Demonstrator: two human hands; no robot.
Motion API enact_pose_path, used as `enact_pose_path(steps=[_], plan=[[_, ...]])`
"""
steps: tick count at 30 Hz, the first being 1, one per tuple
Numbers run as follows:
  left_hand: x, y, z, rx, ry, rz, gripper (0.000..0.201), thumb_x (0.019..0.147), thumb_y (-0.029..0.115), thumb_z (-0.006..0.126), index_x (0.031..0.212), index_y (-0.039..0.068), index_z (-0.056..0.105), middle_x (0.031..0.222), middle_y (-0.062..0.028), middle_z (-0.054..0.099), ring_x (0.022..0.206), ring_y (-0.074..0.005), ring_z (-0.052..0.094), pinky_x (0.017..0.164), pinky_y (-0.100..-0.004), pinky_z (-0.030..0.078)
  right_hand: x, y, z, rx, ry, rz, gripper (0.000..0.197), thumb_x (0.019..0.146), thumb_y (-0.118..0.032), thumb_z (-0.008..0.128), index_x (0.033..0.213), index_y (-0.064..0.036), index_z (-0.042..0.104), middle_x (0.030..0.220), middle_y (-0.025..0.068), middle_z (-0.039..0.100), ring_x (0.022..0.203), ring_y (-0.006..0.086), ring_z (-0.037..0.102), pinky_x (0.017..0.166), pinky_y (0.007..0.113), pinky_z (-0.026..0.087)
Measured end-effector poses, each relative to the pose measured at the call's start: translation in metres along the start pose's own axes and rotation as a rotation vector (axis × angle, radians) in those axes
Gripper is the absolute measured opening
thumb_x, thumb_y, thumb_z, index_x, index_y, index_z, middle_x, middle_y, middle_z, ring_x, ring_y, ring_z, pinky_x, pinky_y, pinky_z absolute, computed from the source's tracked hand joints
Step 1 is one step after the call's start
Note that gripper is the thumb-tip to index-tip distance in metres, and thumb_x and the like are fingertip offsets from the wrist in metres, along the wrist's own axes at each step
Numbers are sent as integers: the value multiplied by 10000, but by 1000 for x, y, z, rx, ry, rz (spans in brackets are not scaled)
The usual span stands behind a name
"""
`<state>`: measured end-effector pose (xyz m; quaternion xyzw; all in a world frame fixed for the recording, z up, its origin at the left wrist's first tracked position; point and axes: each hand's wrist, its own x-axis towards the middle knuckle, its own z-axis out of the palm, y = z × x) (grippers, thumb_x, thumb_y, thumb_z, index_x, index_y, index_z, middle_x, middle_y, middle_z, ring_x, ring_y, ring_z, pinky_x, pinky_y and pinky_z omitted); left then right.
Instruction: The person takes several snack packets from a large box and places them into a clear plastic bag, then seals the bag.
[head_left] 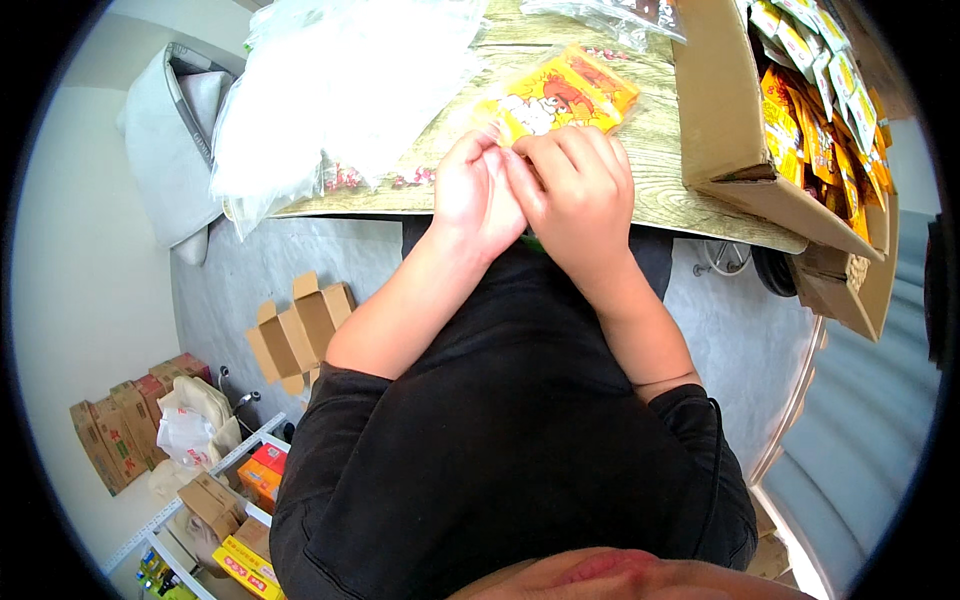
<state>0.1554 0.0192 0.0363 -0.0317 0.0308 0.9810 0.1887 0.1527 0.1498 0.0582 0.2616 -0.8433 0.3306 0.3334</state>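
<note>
A clear plastic bag with orange-yellow printed packets (556, 98) inside lies on the table (655, 170), just beyond my hands. My left hand (478, 195) is at the bag's near edge, palm partly turned up and fingers curled in against the film. Beside it, my right hand (582, 185) pinches the same edge between thumb and bent fingers. The two hands touch each other, and their fingertips partly hide the edge they grip. On the packets, a white cartoon figure and reddish-brown shapes show through the film.
Empty clear bags (345, 95) are piled at the table's left, overhanging its near edge. An open cardboard box (725, 100) at right holds orange and pale green packets (815, 120). More bagged items (620, 18) lie at the far edge. An opened carton (300, 330) stands on the floor.
</note>
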Motion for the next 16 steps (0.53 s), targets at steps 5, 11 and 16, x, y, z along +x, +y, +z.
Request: enact_pose_path(steps=[5,11,16], plan=[[13,1,-3,341,213,74,345,1069,140,430,1335,-74,478,1234,-193,616,1118,-250,632,997,-386,523,3,0,-4,1,17,9,112,806,-179,754,822,-101,674,761,33,580,755,236,584,686,389,435],[11,-8,19,565,306,77,247,1034,51,506,1243,-77,538,1194,-174,615,1030,-230,635,930,-366,551,6,-5,-12,24,55,-15,113,805,-168,755,850,-87,690,784,37,608,758,238,596,678,387,437],[9,1,33,738,145,16,421,1014,83,582,1374,-101,466,1237,-184,625,1085,-214,640,931,-292,542,11,-1,-15,62,84,-29,109,806,-156,752,873,-85,701,824,47,643,783,243,616,687,387,445]])
